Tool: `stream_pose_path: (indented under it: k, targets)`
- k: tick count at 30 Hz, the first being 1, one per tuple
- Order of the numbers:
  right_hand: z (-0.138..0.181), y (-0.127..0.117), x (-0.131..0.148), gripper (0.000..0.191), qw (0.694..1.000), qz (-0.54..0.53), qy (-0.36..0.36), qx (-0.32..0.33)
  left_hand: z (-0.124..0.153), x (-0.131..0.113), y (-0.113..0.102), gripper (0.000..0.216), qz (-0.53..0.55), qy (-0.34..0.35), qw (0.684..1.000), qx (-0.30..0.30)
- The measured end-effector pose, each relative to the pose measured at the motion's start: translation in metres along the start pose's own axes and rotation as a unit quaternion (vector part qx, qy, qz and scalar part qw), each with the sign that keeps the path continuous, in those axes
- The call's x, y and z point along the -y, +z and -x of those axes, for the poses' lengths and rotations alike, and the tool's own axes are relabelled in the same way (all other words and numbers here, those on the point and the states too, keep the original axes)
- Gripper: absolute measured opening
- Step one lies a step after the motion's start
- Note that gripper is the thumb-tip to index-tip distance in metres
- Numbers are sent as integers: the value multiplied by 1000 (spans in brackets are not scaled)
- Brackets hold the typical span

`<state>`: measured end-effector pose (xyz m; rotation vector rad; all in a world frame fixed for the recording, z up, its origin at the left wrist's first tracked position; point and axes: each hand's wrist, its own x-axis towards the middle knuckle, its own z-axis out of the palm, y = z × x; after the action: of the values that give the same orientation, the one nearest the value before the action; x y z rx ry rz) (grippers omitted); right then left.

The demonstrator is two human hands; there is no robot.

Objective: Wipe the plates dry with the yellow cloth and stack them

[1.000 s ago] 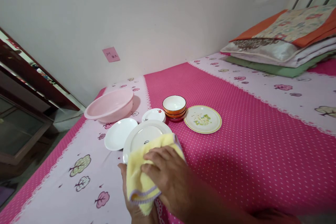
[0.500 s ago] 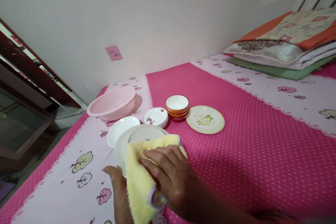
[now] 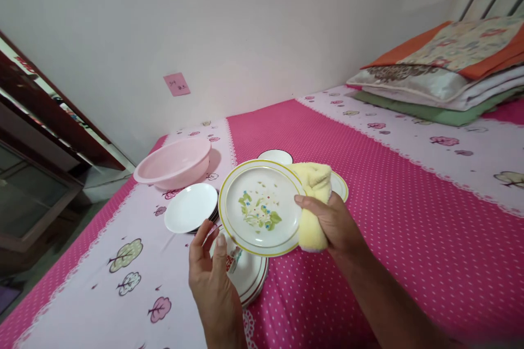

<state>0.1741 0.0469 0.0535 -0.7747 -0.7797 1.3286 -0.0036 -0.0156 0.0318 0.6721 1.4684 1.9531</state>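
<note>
My right hand (image 3: 333, 223) grips a floral plate with a yellow-green rim (image 3: 260, 207) by its right edge, together with a folded yellow cloth (image 3: 313, 196). The plate is lifted and tilted so its face shows. My left hand (image 3: 210, 267) hovers just below the plate's left edge with fingers apart, holding nothing. Under the raised plate lies a stack of rimmed plates (image 3: 248, 275) on the bed cover.
A white plate (image 3: 190, 214) on a dark stack lies to the left, a pink basin (image 3: 174, 161) behind it. A bowl (image 3: 275, 156) and another floral plate (image 3: 340, 185) peek out behind the cloth. Folded bedding (image 3: 442, 76) is at the far right; a wooden cabinet (image 3: 36, 174) stands left.
The plate was face down under the cloth, held by both hands. Now it is turned face up, my right hand holds it with the cloth at its edge, and my left hand has let go.
</note>
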Motion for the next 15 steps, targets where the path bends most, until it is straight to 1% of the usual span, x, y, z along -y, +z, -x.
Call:
stream_pose_path:
  k: [1,2,4,5,8,10,12,13,15]
  targets:
    - [-4,-2,-2,57,1000,-20,14,3,0,2,1,49,12,-21,1000,17]
    - [-6,-4,-4,61,999,-30,28,6,1,3,3,50,39,-53,996,53]
    - [-9,-8,-8,62,998,-28,55,19,3,5,5,46,122,-136,975,125]
    - [-10,-9,-10,62,997,-25,67,30,3,6,5,41,164,-175,961,140]
    - [-11,-15,-14,58,993,-15,96,66,-2,8,0,32,267,-257,918,142]
    - [-12,-19,-14,55,990,-4,111,86,-8,12,-5,36,327,-281,883,186]
    - [-13,-23,-12,51,987,13,122,108,-13,18,-10,39,367,-284,848,257]
    - [-13,-25,-10,50,985,22,125,121,-15,21,-12,41,373,-283,835,288]
    - [-14,-27,-7,51,982,48,118,139,-16,28,-13,45,365,-288,822,329]
